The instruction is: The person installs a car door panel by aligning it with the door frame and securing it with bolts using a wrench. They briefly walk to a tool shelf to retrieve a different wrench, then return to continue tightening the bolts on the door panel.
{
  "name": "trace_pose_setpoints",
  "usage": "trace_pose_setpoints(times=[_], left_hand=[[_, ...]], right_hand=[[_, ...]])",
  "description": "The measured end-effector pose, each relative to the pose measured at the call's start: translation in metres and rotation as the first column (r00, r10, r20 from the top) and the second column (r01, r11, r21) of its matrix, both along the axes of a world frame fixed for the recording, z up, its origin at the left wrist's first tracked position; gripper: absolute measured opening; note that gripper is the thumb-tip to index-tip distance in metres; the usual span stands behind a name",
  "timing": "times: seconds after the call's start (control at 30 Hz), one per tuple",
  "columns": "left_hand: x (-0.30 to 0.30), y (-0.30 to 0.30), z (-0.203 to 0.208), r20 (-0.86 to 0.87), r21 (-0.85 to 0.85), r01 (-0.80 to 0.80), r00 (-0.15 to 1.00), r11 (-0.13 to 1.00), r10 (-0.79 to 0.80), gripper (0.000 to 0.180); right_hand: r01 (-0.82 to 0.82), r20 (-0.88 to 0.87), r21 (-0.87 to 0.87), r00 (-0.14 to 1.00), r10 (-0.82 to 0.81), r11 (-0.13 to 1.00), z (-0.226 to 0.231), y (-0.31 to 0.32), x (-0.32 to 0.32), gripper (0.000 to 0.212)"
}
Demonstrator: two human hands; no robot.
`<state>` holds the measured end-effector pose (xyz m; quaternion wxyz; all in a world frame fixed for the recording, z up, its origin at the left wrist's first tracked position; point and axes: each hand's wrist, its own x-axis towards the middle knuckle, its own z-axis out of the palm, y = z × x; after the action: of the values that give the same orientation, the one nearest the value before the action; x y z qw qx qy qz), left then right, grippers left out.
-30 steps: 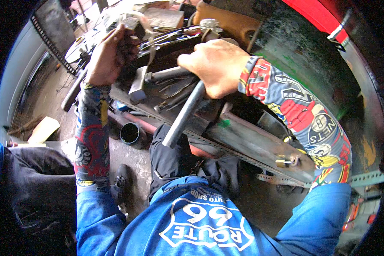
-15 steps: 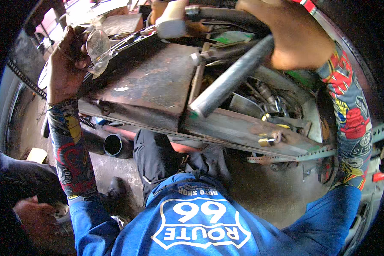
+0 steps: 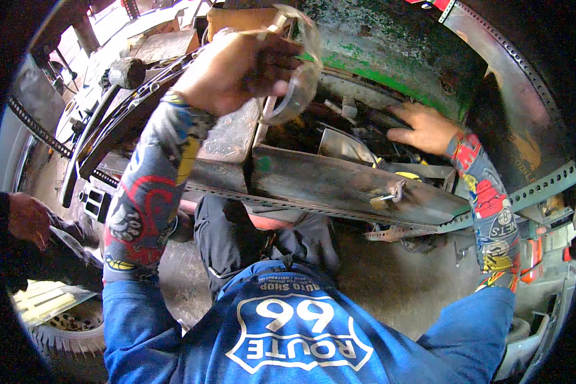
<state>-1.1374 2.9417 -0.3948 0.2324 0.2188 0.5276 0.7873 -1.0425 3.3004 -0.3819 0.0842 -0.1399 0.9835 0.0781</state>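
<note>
Finding 1, change. Compared with 0.5 s ago, the right hand [image 3: 422, 130] has come down from its raised position and no longer shows the block-headed hammer or the grey metal tube. It is now at the open metal compartment [image 3: 326, 169], fingers extended over the loose tools. Neither of those 2 items can be identified with certainty now. As judged, the work in hand has passed from carrying to handling at the compartment.

Finding 2, left side. The left hand [image 3: 233, 70] has moved inward over the same period, bringing the clear eyewear [image 3: 301, 93] with it.

Finding 3, state of hands. The 2 hands are well apart. The left is closed on the clear eyewear; the right is blurred, and whether it grips anything cannot be told.

Finding 4, position. The clear eyewear is at the left fingertips, on the side toward the right hand but clear of it. Just left of the right fingers lies a grey metal piece [image 3: 349, 110]; nearer the wearer, below those fingers, stands a grey plate [image 3: 342, 146]. A dark-headed mallet [image 3: 127, 73] rests left of the left hand.
</note>
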Motion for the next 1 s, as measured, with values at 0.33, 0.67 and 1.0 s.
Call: trace_pose_setpoints(times=[0.33, 0.67, 1.0], left_hand=[[-0.023, 0.072, -0.048, -0.417, -0.405, -0.874, -0.086, 0.270, -0.905, 0.029], [0.014, 0.041, -0.022, -0.981, -0.178, -0.891, 0.126, 0.417, -0.148, 0.019], [-0.011, -0.156, -0.036, -0.871, -0.331, -0.925, 0.376, -0.188, -0.316, 0.085]], right_hand=[[-0.115, -0.192, -0.567, 0.981, 0.005, 0.816, -0.055, 0.030, 0.022, 0.054], [0.061, -0.127, -0.446, 0.983, -0.131, 0.893, -0.037, 0.007, 0.027, 0.060], [-0.048, -0.252, -0.634, 0.956, -0.147, 0.772, -0.006, 0.005, 0.048, 0.057]])
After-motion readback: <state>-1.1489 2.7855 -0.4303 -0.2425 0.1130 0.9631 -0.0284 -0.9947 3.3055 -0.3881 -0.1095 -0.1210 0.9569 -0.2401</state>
